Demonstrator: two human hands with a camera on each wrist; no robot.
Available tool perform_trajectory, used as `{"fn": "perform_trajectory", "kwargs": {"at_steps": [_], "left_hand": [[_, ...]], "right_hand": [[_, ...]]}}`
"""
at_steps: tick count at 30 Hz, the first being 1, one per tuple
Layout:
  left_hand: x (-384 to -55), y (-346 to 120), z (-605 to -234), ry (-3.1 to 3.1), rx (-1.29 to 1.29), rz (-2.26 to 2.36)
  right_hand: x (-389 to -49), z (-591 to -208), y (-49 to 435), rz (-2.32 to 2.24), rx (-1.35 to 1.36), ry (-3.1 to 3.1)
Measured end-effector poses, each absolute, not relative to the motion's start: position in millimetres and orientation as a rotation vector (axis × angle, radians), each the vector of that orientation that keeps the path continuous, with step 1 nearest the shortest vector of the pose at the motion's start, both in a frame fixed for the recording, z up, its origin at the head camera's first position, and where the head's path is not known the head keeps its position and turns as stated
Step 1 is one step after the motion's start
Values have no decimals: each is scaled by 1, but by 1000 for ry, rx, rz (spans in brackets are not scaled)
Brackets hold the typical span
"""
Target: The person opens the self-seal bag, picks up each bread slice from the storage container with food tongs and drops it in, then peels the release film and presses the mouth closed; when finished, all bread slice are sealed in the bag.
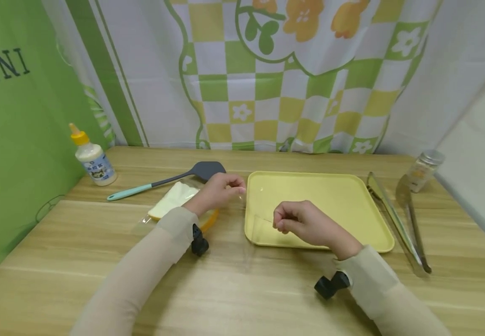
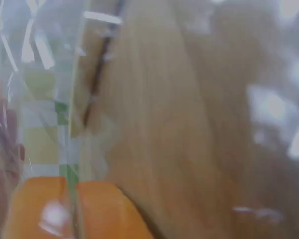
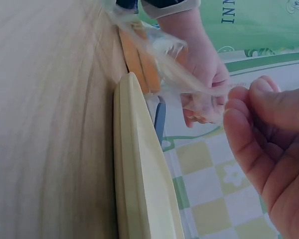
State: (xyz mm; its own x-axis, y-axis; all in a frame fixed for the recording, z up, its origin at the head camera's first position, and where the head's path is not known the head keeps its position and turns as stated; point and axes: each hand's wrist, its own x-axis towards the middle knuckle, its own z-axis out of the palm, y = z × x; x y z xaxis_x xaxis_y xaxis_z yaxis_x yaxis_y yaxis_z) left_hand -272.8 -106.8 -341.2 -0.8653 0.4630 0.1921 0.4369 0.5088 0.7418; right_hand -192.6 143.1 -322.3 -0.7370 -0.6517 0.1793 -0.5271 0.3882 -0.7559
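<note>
Thin clear plastic film [image 3: 162, 57] stretches between the two hands. My right hand [image 1: 303, 221] pinches it between thumb and curled fingers over the near left part of the yellow tray [image 1: 318, 210]. Beside the tray's left edge, my left hand [image 1: 221, 191] pinches the other side of the film. Under the left wrist lie bread slices [image 1: 173, 198] with an orange-brown crust, in clear plastic, partly hidden by the arm. The left wrist view looks through glossy plastic at two crust edges [image 2: 107, 209].
Behind the bread lies a spatula [image 1: 211, 170] with a grey head and mint handle. A yellow-capped squeeze bottle [image 1: 95, 163] stands at the back left. Metal tongs [image 1: 395, 224] lie right of the tray, near a lidded glass jar [image 1: 425, 170]. A curtain [image 1: 267, 93] hangs behind the table.
</note>
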Motion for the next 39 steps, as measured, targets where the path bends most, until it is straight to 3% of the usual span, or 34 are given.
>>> {"fn": "perform_trajectory", "kwargs": {"at_steps": [12, 25, 39], "left_hand": [[-280, -118, -343, 2839, 514, 1405], [-283, -133, -346, 2859, 220, 1570], [-284, -135, -353, 2770, 193, 1766]], "right_hand": [[-195, -319, 169, -1469, -1536, 2250], [-185, -312, 198, -1621, -1441, 2138], [-178, -303, 233, -1848, -1660, 1861]]}}
